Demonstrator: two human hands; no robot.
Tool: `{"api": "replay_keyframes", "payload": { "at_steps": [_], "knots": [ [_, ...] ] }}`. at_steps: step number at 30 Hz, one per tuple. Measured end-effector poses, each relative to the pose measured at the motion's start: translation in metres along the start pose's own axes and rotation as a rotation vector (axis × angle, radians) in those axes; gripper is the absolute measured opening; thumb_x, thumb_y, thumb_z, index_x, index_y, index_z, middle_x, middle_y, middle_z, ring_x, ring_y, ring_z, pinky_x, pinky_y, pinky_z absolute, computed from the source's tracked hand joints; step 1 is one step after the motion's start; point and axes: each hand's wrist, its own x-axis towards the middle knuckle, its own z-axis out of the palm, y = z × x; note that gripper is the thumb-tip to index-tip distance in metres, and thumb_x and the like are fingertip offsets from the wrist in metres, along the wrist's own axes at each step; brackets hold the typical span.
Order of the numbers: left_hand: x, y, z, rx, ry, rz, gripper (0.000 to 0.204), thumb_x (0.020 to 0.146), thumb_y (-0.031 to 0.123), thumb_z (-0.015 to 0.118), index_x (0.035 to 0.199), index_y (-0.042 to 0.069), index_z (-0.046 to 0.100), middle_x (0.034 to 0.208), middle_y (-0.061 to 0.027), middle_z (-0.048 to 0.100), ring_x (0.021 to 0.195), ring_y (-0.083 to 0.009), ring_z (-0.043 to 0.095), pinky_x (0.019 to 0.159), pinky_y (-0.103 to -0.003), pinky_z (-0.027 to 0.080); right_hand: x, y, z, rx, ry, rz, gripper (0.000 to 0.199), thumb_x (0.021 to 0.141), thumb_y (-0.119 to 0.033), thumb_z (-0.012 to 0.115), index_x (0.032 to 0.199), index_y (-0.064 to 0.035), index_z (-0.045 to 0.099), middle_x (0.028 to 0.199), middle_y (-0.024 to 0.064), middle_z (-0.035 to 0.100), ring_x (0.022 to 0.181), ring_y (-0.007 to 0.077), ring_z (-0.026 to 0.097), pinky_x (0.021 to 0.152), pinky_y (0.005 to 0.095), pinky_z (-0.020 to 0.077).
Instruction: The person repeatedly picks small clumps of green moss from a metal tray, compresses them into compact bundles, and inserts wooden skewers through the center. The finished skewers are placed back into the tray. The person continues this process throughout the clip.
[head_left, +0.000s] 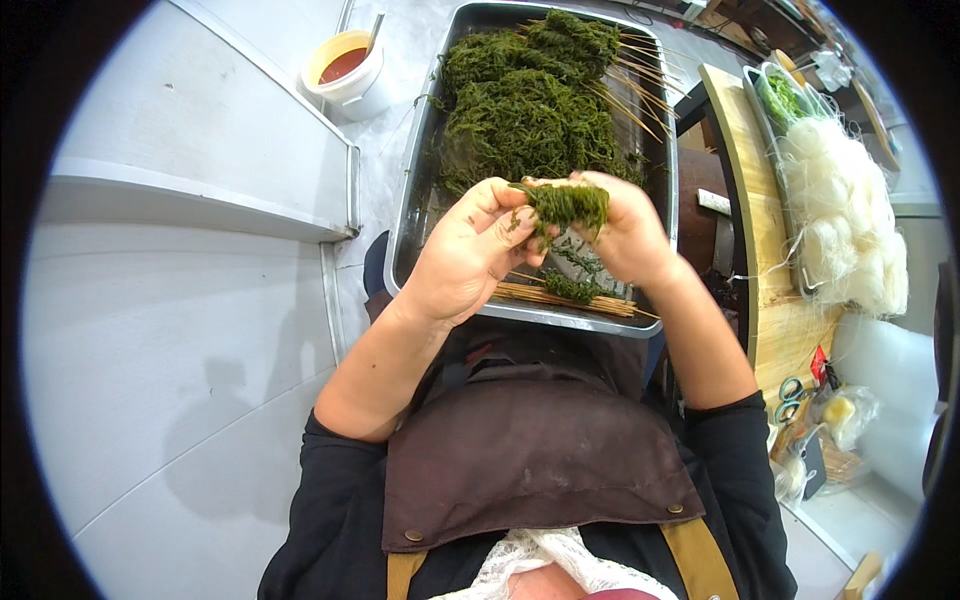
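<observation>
Between my two hands hangs a small bunch of dark green stringy strands (572,203), resembling shredded seaweed. My left hand (455,250) pinches its left end between thumb and fingers, and a few green bits cling to the thumb. Curled round the right end is my right hand (635,235); any skewer inside the bunch is hidden. Below them is a deep grey tray (575,324). Its far part holds a large heap of the same green strands (530,120), with thin skewers (640,90) sticking out on the right. Bare skewers (560,295) lie along the near side beside a loose green clump (572,287).
A white bucket (362,98) of reddish liquid with a handle sticking out stands at the far left. On the right, a wooden table (738,140) carries white noodle bundles (840,210), green leaves (782,98) and scissors (790,398). A pale wall (180,330) rises on my left.
</observation>
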Motion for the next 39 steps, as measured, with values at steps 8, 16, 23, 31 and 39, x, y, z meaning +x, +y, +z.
{"api": "replay_keyframes", "payload": {
  "at_steps": [8, 16, 23, 31, 39],
  "knots": [
    [-0.002, -0.011, -0.007, 1.352, 0.308, 0.674, 0.018, 0.09, -0.004, 0.07, 0.104, -0.001, 0.058, 0.1, -0.0148, 0.067, 0.088, -0.0277, 0.067, 0.08, -0.037, 0.054, -0.015, 0.003, 0.032, -0.298, -0.004, 0.127, 0.013, 0.093, -0.006, 0.063, 0.103, 0.0004, 0.068, 0.095, 0.0211, 0.069, 0.09, 0.0428, 0.067, 0.079, 0.0473, 0.0543],
    [-0.003, -0.006, -0.014, 1.448, 0.187, 0.498, 0.013, 0.093, -0.001, 0.065, 0.105, -0.001, 0.058, 0.094, -0.0154, 0.065, 0.086, -0.032, 0.066, 0.078, -0.04, 0.053, 0.006, -0.015, -0.001, -0.49, -0.093, -0.088, 0.013, 0.089, -0.013, 0.073, 0.095, -0.0024, 0.075, 0.084, 0.0126, 0.069, 0.082, 0.0314, 0.069, 0.075, 0.0408, 0.0573],
    [-0.005, 0.005, -0.016, 0.254, -0.07, -0.131, 0.004, 0.105, 0.007, 0.059, 0.109, 0.005, 0.058, 0.096, -0.0039, 0.066, 0.084, -0.0117, 0.063, 0.078, -0.027, 0.054, 0.006, -0.001, -0.018, -0.117, -0.176, 0.069, 0.015, 0.089, -0.003, 0.074, 0.104, -0.0032, 0.075, 0.085, 0.0089, 0.068, 0.08, 0.0215, 0.068, 0.071, 0.0332, 0.0544],
    [0.002, -0.017, -0.011, 0.907, 0.34, 0.345, 0.009, 0.099, -0.001, 0.064, 0.105, 0.003, 0.058, 0.096, -0.0076, 0.067, 0.083, -0.0176, 0.068, 0.078, -0.03, 0.055, -0.014, -0.001, 0.029, -0.091, -0.001, 0.353, 0.008, 0.099, -0.005, 0.065, 0.105, 0.0003, 0.069, 0.088, 0.0089, 0.073, 0.073, 0.014, 0.068, 0.065, 0.0287, 0.0553],
    [0.001, -0.011, -0.016, 1.405, 0.215, 0.417, 0.009, 0.098, -0.001, 0.06, 0.107, -0.001, 0.061, 0.097, -0.0128, 0.068, 0.093, -0.0224, 0.07, 0.082, -0.033, 0.055, 0.005, -0.015, 0.002, -0.378, -0.169, 0.215, 0.017, 0.091, -0.016, 0.073, 0.098, -0.0011, 0.072, 0.088, 0.017, 0.072, 0.083, 0.0351, 0.071, 0.076, 0.0413, 0.0565]
  ]
}}
